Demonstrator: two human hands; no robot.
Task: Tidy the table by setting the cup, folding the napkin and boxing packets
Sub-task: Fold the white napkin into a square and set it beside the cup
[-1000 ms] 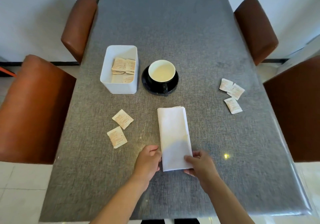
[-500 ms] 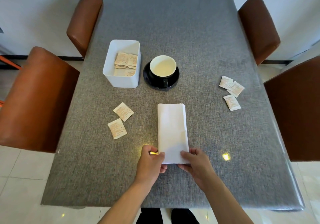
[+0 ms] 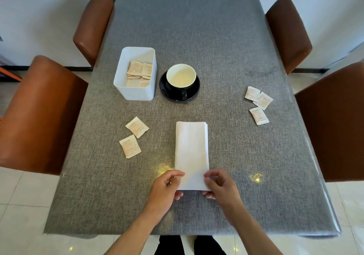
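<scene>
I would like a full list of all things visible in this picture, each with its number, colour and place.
table: 1, grey, centre
chairs: 4, brown, two per side
box: 1, white, left of the cup, holds packets
cup: 1, black outside, white inside, on the saucer
saucer: 1, black, mid-table
loose packets: 5, pale, two left, three right
napkin: 1, white, folded, near edge
left hand: pinching the napkin's near corner
right hand: pinching the other near corner
</scene>
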